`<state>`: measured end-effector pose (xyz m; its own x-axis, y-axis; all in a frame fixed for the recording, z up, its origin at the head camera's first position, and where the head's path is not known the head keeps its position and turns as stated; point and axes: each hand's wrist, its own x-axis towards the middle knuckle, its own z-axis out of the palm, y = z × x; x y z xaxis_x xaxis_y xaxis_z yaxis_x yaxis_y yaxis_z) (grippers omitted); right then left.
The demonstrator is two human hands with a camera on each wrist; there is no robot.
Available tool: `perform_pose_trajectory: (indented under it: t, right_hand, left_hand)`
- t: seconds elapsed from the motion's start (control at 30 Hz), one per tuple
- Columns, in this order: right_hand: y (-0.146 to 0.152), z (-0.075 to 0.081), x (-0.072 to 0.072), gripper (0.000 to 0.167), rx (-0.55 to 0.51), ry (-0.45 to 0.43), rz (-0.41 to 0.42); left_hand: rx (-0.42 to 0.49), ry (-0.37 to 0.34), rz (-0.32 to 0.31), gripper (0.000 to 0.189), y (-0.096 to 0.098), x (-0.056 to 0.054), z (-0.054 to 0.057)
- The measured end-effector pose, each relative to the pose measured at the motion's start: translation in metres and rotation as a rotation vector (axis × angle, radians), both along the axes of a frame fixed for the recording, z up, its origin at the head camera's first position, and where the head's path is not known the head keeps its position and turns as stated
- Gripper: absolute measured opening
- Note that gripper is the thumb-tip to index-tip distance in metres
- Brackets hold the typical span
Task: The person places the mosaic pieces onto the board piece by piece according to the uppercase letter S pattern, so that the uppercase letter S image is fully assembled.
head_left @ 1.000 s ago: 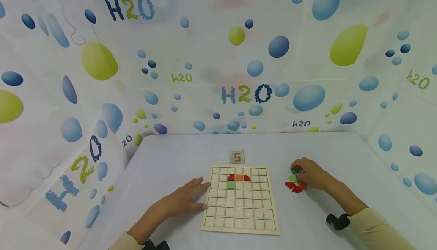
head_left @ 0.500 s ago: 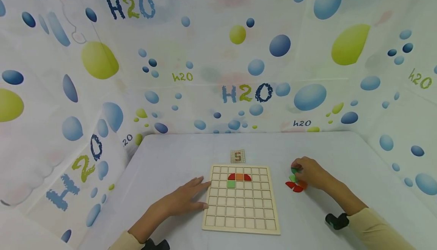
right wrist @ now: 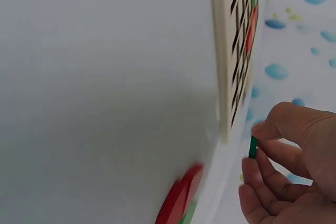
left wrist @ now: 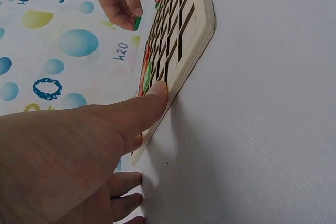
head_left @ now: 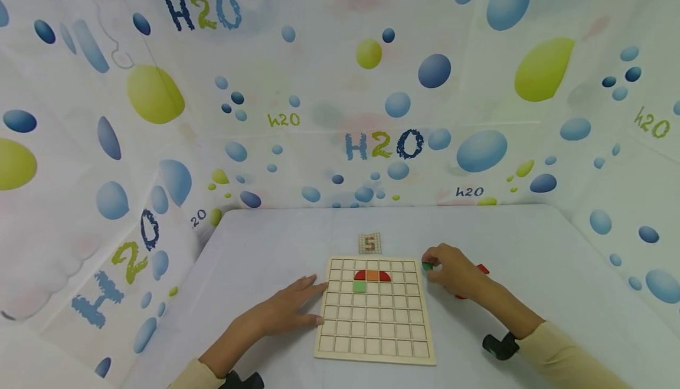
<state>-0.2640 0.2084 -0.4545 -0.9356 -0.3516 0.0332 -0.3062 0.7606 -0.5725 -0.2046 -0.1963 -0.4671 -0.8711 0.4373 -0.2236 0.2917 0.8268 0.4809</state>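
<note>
My right hand (head_left: 455, 271) pinches a small green tile (right wrist: 253, 147) between thumb and fingers, just beyond the right edge of the wooden grid board (head_left: 372, 336). My left hand (head_left: 287, 307) rests at the board's left edge, fingers spread, the thumb touching the rim in the left wrist view. Two red rounded tiles with an orange square (head_left: 372, 275) between them lie in one row of the board. Below the left red one sits a light green square (head_left: 359, 287). The held tile's full shape is hidden by my fingers.
Loose red tiles (right wrist: 181, 195) and a green one lie on the white table (head_left: 255, 247), partly hidden behind my right hand in the head view. A small card (head_left: 369, 244) with a gridded S-like figure lies behind the board. Patterned cloth stands behind and beside the table.
My right hand has left the pile of loose tiles and moved left toward the board, carrying the green tile. My left hand has stayed in place at the board's edge.
</note>
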Motion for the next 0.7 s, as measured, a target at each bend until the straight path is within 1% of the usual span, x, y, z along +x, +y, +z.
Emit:
perform_pose_trajectory:
  t: [0.13,0.3,0.5,0.57,0.7]
  right_hand:
    - [-0.028,0.003,0.008,0.023,-0.032,-0.032,0.032]
    - [-0.06,0.001,0.016,0.026,-0.069,-0.064,0.111]
    - [-0.089,-0.003,0.024,0.018,-0.081,-0.026,0.246]
    - [-0.097,-0.004,0.027,0.014,-0.073,-0.017,0.283]
    - [-0.11,-0.006,0.031,0.011,-0.039,0.028,0.349]
  left_hand:
    - [-0.004,-0.005,0.0,0.077,0.0,0.0,0.001]
    - [-0.01,0.003,-0.005,0.077,0.0,-0.001,0.0]
    - [-0.008,0.002,-0.002,0.077,0.0,-0.001,-0.001]
    - [-0.008,0.001,-0.002,0.077,0.0,-0.001,-0.001]
    - [-0.006,-0.001,-0.001,0.078,-0.001,-0.001,-0.002]
